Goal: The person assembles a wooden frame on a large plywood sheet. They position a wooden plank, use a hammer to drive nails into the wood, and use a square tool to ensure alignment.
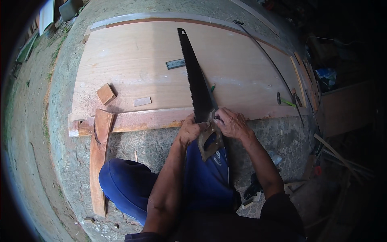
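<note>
A handsaw [191, 76] with a long black toothed blade stands out in front of me, its tip pointing away and its teeth to the left. Its worn wooden handle [209, 144] lies toward my lap. My left hand [191, 128] is closed around the heel of the blade by the handle, thumb on top. On the opposite side, my right hand [234, 124] has its fingers bent and pinched at the handle's upper corner; whether they also hold something small is hidden. Beyond the blade, a flat dark metal strip [175, 64] lies partly covered by it.
A wide pale wood panel [133, 52] lies ahead. On it are a square wood block [106, 94], a small pale piece [142, 101] and a hammer [287, 101]. A brown plank [100, 161] rests across its near edge, left of my knee. A long thin dark rod [270, 60] crosses the right side.
</note>
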`<state>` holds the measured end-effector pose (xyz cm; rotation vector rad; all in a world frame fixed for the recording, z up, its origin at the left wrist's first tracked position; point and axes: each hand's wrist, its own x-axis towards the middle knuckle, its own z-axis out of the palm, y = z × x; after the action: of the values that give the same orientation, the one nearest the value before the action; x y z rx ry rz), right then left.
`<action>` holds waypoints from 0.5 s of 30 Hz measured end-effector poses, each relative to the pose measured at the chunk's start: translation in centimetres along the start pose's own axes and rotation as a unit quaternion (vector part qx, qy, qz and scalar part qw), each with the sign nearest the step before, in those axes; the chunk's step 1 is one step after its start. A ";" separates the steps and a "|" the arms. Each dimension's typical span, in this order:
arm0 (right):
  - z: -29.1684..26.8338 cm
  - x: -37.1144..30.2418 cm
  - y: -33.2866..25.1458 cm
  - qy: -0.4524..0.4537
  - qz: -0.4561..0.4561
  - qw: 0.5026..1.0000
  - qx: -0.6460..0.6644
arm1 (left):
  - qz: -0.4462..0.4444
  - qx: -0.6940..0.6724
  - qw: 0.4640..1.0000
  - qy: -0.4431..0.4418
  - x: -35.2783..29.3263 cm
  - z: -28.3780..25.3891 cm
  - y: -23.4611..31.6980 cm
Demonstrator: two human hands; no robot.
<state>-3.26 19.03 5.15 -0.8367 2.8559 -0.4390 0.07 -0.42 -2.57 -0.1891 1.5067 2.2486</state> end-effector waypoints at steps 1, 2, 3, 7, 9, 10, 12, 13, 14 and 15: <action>0.4 0.1 0.3 0.002 -0.004 1.000 -0.007 | -0.005 -0.003 1.000 0.001 -0.1 0.1 0.3; 0.6 0.1 0.5 0.005 -0.009 1.000 -0.013 | 0.003 -0.009 1.000 -0.002 0.1 0.0 0.0; 0.5 0.0 0.8 -0.020 0.011 0.999 -0.030 | 0.012 -0.016 1.000 -0.005 0.3 -0.1 -0.6; -0.7 0.4 -0.5 -0.025 0.039 0.999 -0.019 | 0.004 0.010 1.000 -0.007 0.4 -0.3 -0.6; -0.3 0.2 -0.3 -0.001 0.019 1.000 -0.007 | -0.004 0.003 1.000 -0.006 0.2 -0.3 -0.3; 0.3 0.1 0.3 0.003 0.003 1.000 -0.016 | -0.007 -0.002 1.000 -0.008 0.2 -0.1 -0.1; 1.1 -0.3 1.3 -0.004 0.001 0.999 -0.053 | 0.002 0.001 1.000 -0.012 0.1 0.3 0.2; 1.3 0.0 1.1 -0.014 0.012 0.997 -0.078 | 0.007 0.004 1.000 -0.010 0.0 0.2 0.3; 1.4 0.2 1.0 -0.024 0.023 0.994 -0.103 | 0.009 0.002 1.000 -0.010 0.1 0.1 0.1; 1.2 0.0 0.8 -0.007 0.021 0.997 -0.081 | 0.011 0.001 1.000 -0.010 0.2 0.1 -0.1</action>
<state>-3.45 19.40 3.79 -0.8002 2.9207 -0.1991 -0.07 -0.23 -2.73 -0.1508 1.5066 2.2595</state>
